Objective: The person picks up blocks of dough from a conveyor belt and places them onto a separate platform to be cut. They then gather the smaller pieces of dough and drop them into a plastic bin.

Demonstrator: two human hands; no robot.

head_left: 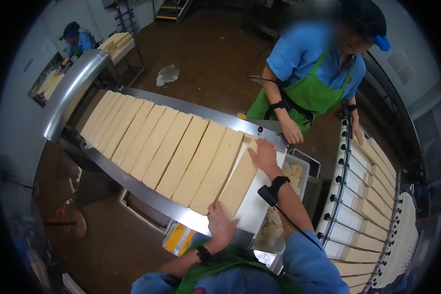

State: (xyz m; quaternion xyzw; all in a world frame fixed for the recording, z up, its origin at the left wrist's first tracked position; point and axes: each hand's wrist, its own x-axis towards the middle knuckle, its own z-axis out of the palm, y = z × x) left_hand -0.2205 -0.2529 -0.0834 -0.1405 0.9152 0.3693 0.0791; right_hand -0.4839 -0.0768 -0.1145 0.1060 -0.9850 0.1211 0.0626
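Note:
One long pale-yellow slab [238,183] lies across the white end of the conveyor, between my two hands. My left hand [221,226] has its fingers curled against the slab's near end. At the far end, my right hand [264,156] grips the slab with fingers bent over its top and edge. Left of it, a row of similar slabs [183,152] lies side by side along the conveyor, with a narrow white gap by the held one. Both wrists wear black bands.
A co-worker in a green apron [318,95] stands across the conveyor, one hand [358,134] at a second line of slabs [372,208] on the right. Below the conveyor end sits a bin of broken pieces [274,228]. Metal side rails [147,188] flank the row.

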